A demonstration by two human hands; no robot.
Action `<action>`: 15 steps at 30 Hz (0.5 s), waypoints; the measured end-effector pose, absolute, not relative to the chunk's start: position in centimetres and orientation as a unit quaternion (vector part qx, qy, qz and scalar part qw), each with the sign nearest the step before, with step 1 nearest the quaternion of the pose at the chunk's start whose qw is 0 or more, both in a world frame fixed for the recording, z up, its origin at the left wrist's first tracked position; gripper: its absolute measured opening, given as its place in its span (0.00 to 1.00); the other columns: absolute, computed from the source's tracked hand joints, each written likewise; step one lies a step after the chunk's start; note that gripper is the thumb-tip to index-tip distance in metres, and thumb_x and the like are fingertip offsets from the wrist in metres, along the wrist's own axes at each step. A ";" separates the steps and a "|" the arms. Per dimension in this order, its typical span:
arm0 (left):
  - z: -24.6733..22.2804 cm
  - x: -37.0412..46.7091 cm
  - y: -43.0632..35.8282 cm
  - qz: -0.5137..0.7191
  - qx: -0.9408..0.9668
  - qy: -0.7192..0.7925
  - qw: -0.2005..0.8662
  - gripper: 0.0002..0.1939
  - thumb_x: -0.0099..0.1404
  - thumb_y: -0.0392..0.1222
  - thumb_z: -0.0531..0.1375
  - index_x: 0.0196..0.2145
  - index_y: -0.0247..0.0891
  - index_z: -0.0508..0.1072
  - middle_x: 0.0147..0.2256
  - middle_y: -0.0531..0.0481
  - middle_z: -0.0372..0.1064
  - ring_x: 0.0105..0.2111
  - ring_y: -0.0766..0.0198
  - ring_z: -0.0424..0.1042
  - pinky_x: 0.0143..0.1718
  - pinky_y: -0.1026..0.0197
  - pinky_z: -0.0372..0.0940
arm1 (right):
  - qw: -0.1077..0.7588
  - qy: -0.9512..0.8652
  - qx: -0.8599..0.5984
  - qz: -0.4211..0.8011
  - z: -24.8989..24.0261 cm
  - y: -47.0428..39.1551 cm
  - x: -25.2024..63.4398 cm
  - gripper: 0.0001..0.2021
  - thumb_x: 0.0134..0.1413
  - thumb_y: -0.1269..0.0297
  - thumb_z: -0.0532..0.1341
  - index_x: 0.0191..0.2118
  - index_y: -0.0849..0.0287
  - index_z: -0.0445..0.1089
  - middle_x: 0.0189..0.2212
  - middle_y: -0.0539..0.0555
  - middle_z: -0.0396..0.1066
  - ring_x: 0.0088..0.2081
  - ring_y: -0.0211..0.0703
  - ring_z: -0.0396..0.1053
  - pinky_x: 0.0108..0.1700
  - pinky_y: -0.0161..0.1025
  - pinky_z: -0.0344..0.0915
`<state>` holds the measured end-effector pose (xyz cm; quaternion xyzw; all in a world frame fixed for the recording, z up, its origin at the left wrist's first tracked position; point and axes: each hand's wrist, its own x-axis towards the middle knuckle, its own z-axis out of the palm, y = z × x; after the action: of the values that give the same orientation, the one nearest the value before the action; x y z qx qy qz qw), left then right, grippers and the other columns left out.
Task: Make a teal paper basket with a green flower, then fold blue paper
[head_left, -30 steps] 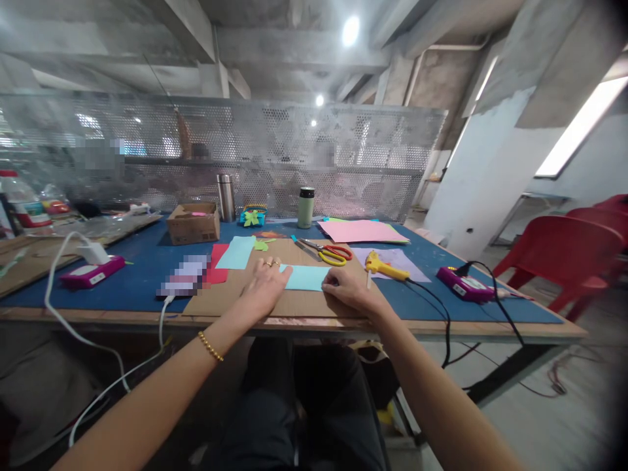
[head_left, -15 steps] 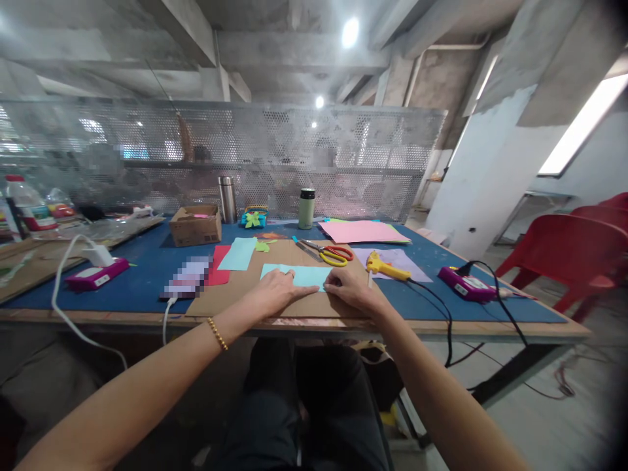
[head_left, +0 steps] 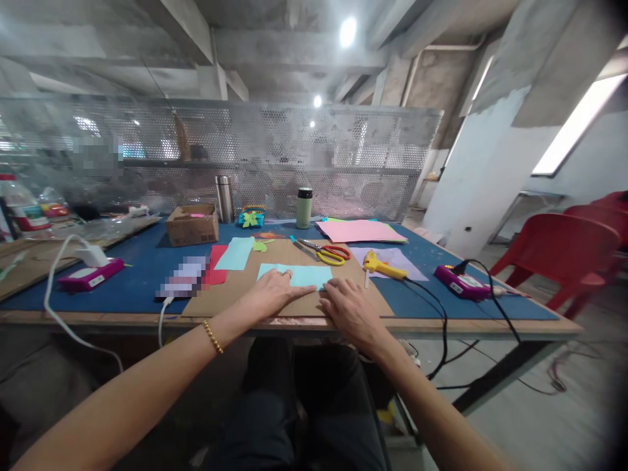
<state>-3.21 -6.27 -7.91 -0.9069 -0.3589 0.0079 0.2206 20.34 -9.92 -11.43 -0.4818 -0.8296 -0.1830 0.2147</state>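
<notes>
A light blue sheet of paper [head_left: 307,275] lies on a brown cardboard sheet [head_left: 366,304] at the table's front edge. My left hand [head_left: 279,291] rests on the sheet's left part, fingers stretched out, one finger along the lower edge. At the lower right corner is my right hand [head_left: 347,306], its fingers apart and nothing seen in them. Just beyond the paper lie scissors [head_left: 328,254] with red and yellow handles. A yellow hot glue gun [head_left: 385,266] sits to the right on lilac paper [head_left: 417,267].
Left are a second light blue paper [head_left: 235,254], red paper [head_left: 217,275], a phone [head_left: 184,278] and a purple power strip [head_left: 91,275]. Behind stand a cardboard box [head_left: 193,227], a steel flask [head_left: 224,199], a green bottle [head_left: 304,209] and pink paper [head_left: 360,231]. Another purple power strip [head_left: 464,284] is right.
My right hand has loosened from its curled position at the paper's corner, drawn slightly toward me and spread its fingers. My left hand stays on the paper. The whole view has shifted slightly.
</notes>
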 end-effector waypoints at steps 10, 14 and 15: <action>-9.8 -4.9 -5.0 -0.066 -0.887 -0.429 0.161 0.33 0.72 0.27 0.45 0.70 0.46 0.57 0.46 0.39 0.68 0.42 0.56 0.73 0.49 0.54 0.65 | 0.161 -0.839 -0.502 -0.136 -10.9 -10.6 19.5 0.12 0.73 0.59 0.53 0.45 0.57 0.73 0.42 0.58 0.72 0.45 0.48 0.66 0.49 0.42 0.59; -9.7 -5.1 -5.1 -0.054 -0.896 -0.415 0.147 0.33 0.72 0.28 0.46 0.68 0.54 0.61 0.46 0.42 0.67 0.41 0.57 0.72 0.48 0.55 0.65 | 0.148 -0.830 -0.519 -0.141 -10.7 -10.6 19.1 0.18 0.71 0.55 0.54 0.61 0.51 0.68 0.44 0.58 0.71 0.44 0.50 0.65 0.46 0.43 0.58; -9.6 -5.1 -5.2 -0.052 -0.897 -0.414 0.143 0.32 0.72 0.29 0.47 0.68 0.56 0.62 0.46 0.43 0.67 0.41 0.57 0.72 0.48 0.55 0.65 | 0.144 -0.826 -0.525 -0.143 -10.6 -10.7 19.0 0.19 0.71 0.53 0.54 0.63 0.49 0.67 0.44 0.58 0.71 0.44 0.50 0.65 0.46 0.43 0.58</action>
<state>-5.08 -5.18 -9.55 -0.8973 -0.4144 -0.0516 0.1428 18.99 -10.65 -10.64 -0.5253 -0.8264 -0.1426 0.1442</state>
